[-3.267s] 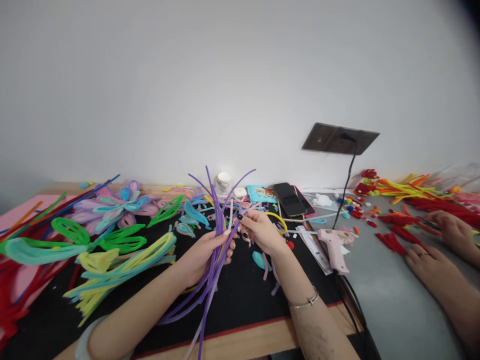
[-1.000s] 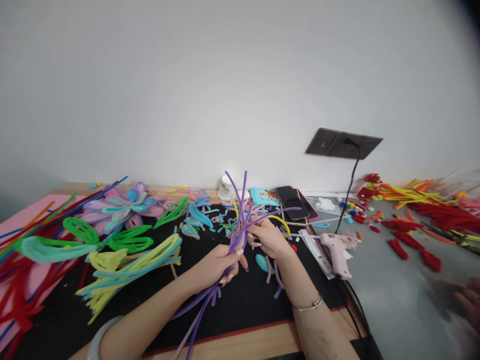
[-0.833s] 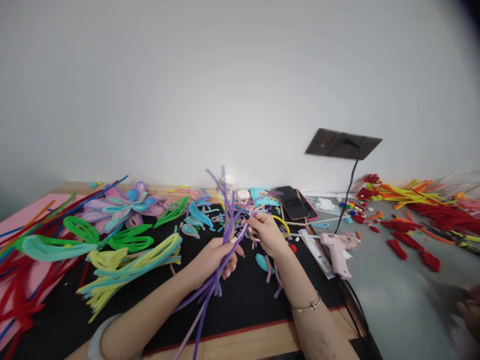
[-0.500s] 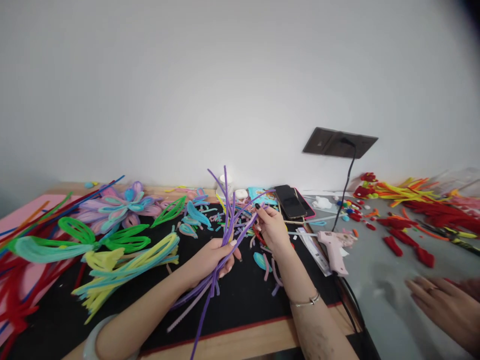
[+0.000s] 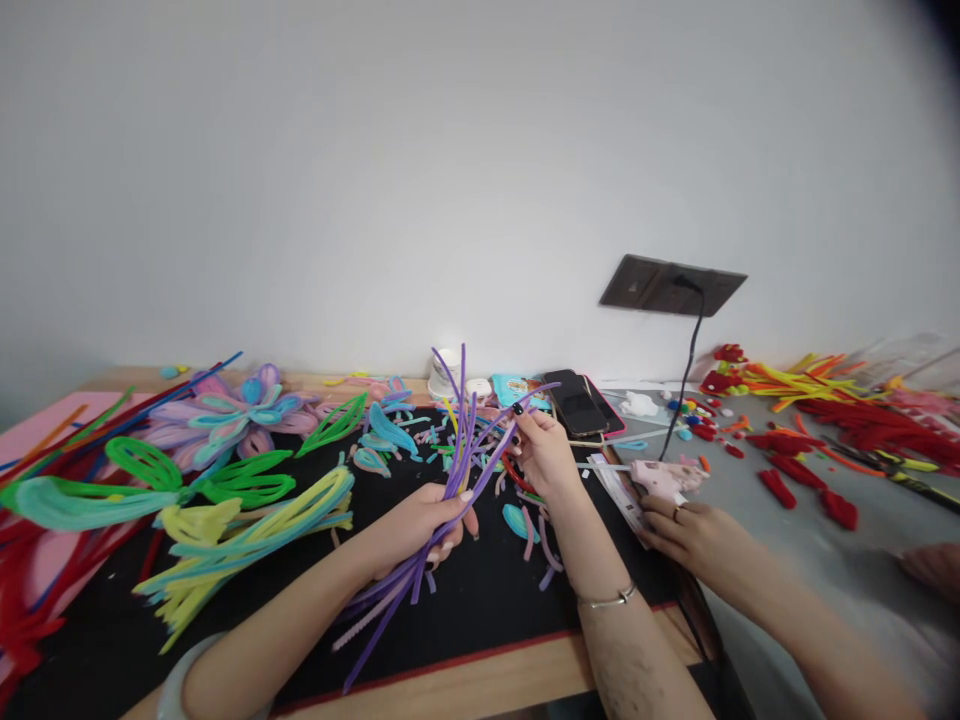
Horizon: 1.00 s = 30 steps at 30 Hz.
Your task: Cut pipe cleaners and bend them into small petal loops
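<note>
My left hand [image 5: 416, 520] is closed around a bundle of purple pipe cleaners [image 5: 461, 450] above the black mat [image 5: 480, 600]. The stems fan upward from my fist and trail down toward the near table edge. My right hand [image 5: 546, 455] pinches one purple stem near its upper end, just right of the bundle. A thin bracelet sits on my right wrist.
Green, yellow and lilac pipe-cleaner flowers [image 5: 225, 470] lie at the left. Two phones [image 5: 577, 405] rest by the wall. Another person's hand [image 5: 694, 530] covers the pink glue gun [image 5: 656, 478], its cord running to a wall socket [image 5: 671, 287]. Red and orange pipe cleaners [image 5: 840, 420] cover the grey table.
My hands kept sorting the purple stems, the bundle tilting slightly right. The other person's hand came in from the right and reached the glue gun.
</note>
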### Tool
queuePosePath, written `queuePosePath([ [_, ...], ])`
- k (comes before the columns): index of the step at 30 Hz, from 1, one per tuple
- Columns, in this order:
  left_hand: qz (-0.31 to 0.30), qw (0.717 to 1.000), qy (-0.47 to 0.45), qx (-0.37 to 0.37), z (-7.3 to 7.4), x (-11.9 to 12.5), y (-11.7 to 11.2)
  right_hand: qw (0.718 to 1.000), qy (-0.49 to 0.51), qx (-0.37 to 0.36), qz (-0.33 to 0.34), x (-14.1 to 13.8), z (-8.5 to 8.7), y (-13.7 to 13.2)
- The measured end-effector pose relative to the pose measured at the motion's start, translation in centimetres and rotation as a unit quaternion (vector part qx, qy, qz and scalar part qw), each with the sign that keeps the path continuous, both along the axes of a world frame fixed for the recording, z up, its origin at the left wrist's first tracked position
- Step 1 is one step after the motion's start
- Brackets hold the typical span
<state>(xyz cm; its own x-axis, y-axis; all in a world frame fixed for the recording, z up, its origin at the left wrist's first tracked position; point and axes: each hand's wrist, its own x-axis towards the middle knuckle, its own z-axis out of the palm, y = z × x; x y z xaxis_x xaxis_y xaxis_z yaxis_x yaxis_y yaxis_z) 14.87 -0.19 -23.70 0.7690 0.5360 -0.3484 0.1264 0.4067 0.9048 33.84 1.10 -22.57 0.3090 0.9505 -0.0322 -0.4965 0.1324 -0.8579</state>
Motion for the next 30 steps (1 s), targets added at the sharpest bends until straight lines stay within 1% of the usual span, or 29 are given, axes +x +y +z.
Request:
queuePosePath([
  [4, -0.015, 1.0, 0.015, 0.008, 0.2, -0.1, -0.1, 1.0, 0.001, -0.01, -0.023, 0.1, 0.3, 0.0],
  [8, -0.039, 0.999, 0.026, 0.013, 0.3, -0.3, -0.3, 1.0, -0.013, -0.015, -0.012, 0.1, 0.4, -0.1],
  [10, -0.036, 0.999, 0.024, 0.007, 0.2, -0.3, -0.3, 1.0, -0.013, -0.01, -0.015, 0.1, 0.6, -0.2],
  [15, 0.012, 1.0, -0.008, -0.004, 0.2, -0.2, 0.0, 0.997, 0.017, 0.028, -0.076, 0.5, 1.1, -0.4],
  [18, 0.028, 0.998, -0.026, -0.04, 0.2, -0.1, 0.4, 0.992, 0.043, 0.026, -0.112, 0.9, 1.3, -0.4],
  [20, 0.041, 0.996, -0.032, -0.069, 0.2, 0.0, 0.7, 0.989, 0.059, 0.036, -0.132, 1.3, 1.4, -0.3],
  [21, 0.051, 0.996, -0.034, -0.07, 0.1, 0.0, 0.8, 0.987, 0.067, 0.045, -0.139, 1.5, 1.4, -0.2],
  [26, 0.125, 0.991, -0.044, -0.018, -0.2, 0.0, 0.8, 0.976, 0.098, 0.073, -0.181, 2.9, 1.4, -0.2],
  [30, 0.173, 0.984, -0.046, -0.012, -0.5, 0.1, 0.9, 0.968, 0.112, 0.096, -0.202, 4.3, 1.6, -0.4],
])
